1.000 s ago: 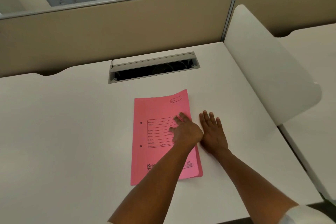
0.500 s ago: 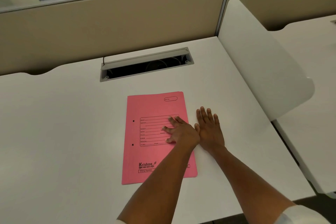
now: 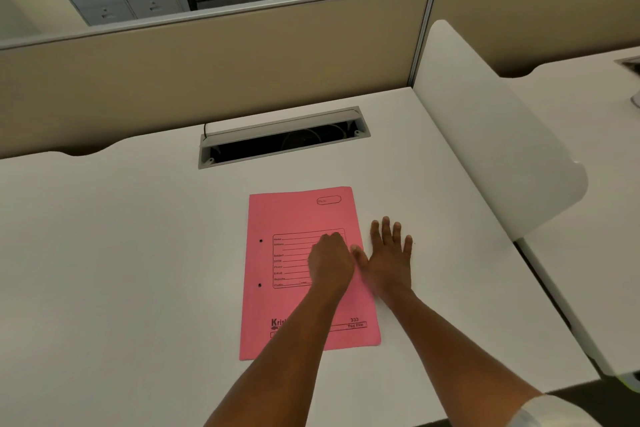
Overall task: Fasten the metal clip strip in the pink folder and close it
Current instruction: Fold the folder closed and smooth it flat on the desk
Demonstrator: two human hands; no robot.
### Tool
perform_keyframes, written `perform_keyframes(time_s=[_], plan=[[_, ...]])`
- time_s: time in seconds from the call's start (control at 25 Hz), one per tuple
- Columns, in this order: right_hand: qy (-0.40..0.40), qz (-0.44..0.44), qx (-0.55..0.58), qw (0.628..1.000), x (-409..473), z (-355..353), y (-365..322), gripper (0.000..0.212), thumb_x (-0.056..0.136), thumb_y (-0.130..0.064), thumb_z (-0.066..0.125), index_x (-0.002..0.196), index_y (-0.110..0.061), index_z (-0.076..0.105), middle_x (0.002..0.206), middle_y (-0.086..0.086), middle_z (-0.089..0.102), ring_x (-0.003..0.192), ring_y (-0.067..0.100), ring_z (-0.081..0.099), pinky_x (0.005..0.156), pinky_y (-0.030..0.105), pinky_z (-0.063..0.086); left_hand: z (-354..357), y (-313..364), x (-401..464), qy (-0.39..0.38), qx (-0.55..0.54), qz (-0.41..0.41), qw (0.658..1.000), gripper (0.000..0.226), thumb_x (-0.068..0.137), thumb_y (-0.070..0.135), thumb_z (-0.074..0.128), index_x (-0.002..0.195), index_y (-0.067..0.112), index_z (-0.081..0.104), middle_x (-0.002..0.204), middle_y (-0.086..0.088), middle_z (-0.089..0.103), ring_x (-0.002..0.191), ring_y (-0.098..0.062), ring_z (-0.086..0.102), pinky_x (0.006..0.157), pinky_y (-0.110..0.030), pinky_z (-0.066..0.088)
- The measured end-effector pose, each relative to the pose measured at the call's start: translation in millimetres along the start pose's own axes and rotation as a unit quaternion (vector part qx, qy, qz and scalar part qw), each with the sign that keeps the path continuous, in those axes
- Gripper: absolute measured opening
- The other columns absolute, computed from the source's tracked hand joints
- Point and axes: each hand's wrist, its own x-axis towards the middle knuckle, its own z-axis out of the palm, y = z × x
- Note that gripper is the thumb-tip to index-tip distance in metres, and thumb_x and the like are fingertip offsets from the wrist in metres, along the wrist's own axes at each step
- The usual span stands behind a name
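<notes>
The pink folder (image 3: pixel 287 218) lies closed and flat on the white desk (image 3: pixel 121 253), its printed cover up and two punch holes near its left edge. My left hand (image 3: pixel 330 263) rests on the cover over the printed form, fingers curled under. My right hand (image 3: pixel 389 258) lies flat on the desk just right of the folder, fingers spread, its thumb touching the folder's right edge. The metal clip strip is hidden from view.
An open cable tray slot (image 3: pixel 284 139) is set into the desk behind the folder. A beige partition (image 3: pixel 207 66) runs along the back. A white divider panel (image 3: pixel 491 135) stands to the right, with another desk (image 3: pixel 595 184) beyond it.
The folder's front corner, lifted a second ago, now lies flat. My left hand's fingers have curled in on the cover. The camera view has shifted; my right hand stays beside the folder.
</notes>
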Motion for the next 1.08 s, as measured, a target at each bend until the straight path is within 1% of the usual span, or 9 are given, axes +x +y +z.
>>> perform_keyframes(time_s=[0.04,0.12,0.24,0.32,0.44,0.56,0.68,0.88,1.08], plan=[[0.001,0.002,-0.003,1.000,-2,0,-5,0.083,0.093,-0.067,0.020,0.156,-0.017,0.001,0.166,0.007,-0.005,0.153,0.028,-0.010,0.122,0.051,-0.008,-7,-11,1,0.012,-0.020,0.011,1.000,0.024,0.097,0.018,0.052,0.119,0.012,0.062,0.113,-0.009,0.069,0.090,-0.023,0.067,0.076,-0.031,0.057],[-0.009,0.013,-0.011,1.000,-5,-2,-14,0.087,0.092,-0.069,0.022,0.156,-0.015,0.001,0.166,0.009,-0.004,0.153,0.030,-0.008,0.122,0.053,-0.006,-22,-37,1,0.022,-0.062,0.023,0.998,0.030,0.097,0.011,0.050,0.123,0.014,0.064,0.115,-0.009,0.071,0.090,-0.022,0.067,0.078,-0.032,0.056],[-0.015,0.034,-0.016,0.999,-7,-3,-24,0.090,0.092,-0.070,0.023,0.156,-0.012,-0.002,0.166,0.011,-0.006,0.153,0.032,-0.009,0.123,0.055,-0.005,-29,-84,-3,0.070,-0.064,0.040,0.995,0.042,0.095,0.008,0.052,0.136,0.014,0.055,0.136,-0.009,0.060,0.119,-0.025,0.058,0.099,-0.036,0.049],[-0.021,0.043,-0.013,0.999,-9,-4,-31,0.092,0.092,-0.069,0.024,0.156,-0.009,-0.003,0.166,0.013,-0.006,0.152,0.033,-0.009,0.122,0.057,-0.003,-32,-112,-7,0.097,-0.009,0.020,0.995,0.052,0.093,0.015,0.058,0.143,0.015,0.044,0.151,-0.010,0.042,0.134,-0.029,0.043,0.106,-0.044,0.042],[-0.020,0.050,-0.018,0.998,-12,-1,-40,0.092,0.092,-0.068,0.025,0.155,-0.007,-0.003,0.165,0.016,-0.005,0.152,0.036,-0.007,0.121,0.059,-0.002,-34,-140,-12,0.070,0.009,-0.058,0.996,0.077,0.086,0.037,0.068,0.148,0.015,0.028,0.156,-0.013,0.022,0.139,-0.035,0.029,0.108,-0.053,0.035],[-0.026,0.058,-0.028,0.998,-12,2,-48,0.088,0.094,-0.064,0.026,0.155,-0.007,-0.003,0.165,0.018,-0.005,0.152,0.037,-0.007,0.121,0.061,0.000,-36,-148,-12,0.049,-0.044,-0.114,0.991,0.085,0.081,0.046,0.073,0.145,0.010,0.029,0.144,-0.015,0.034,0.132,-0.037,0.036,0.104,-0.053,0.038],[-0.024,0.056,-0.030,0.998,-14,4,-49,0.082,0.097,-0.059,0.024,0.155,-0.008,-0.004,0.165,0.018,-0.006,0.152,0.036,-0.007,0.120,0.062,0.001,-36,-147,-7,0.053,-0.085,-0.115,0.988,0.074,0.080,0.039,0.076,0.134,0.006,0.038,0.131,-0.016,0.043,0.122,-0.035,0.044,0.100,-0.050,0.044],[-0.025,0.048,-0.025,0.998,-15,4,-46,0.074,0.100,-0.051,0.024,0.155,-0.010,-0.003,0.165,0.016,-0.006,0.152,0.034,-0.006,0.121,0.060,0.000,-34,-157,-5,0.051,-0.245,-0.135,0.959,0.066,0.081,0.032,0.073,0.137,0.013,0.043,0.128,-0.012,0.053,0.115,-0.032,0.058,0.094,-0.045,0.051],[-0.035,0.051,-0.028,0.998,-14,1,-48,0.072,0.101,-0.049,0.026,0.155,-0.011,-0.002,0.165,0.016,-0.006,0.152,0.035,-0.005,0.121,0.059,0.001,-40,-161,-5,0.060,-0.332,-0.099,0.936,0.043,0.089,0.024,0.067,0.125,0.018,0.044,0.122,-0.006,0.068,0.086,-0.021,0.069,0.070,-0.034,0.057]])
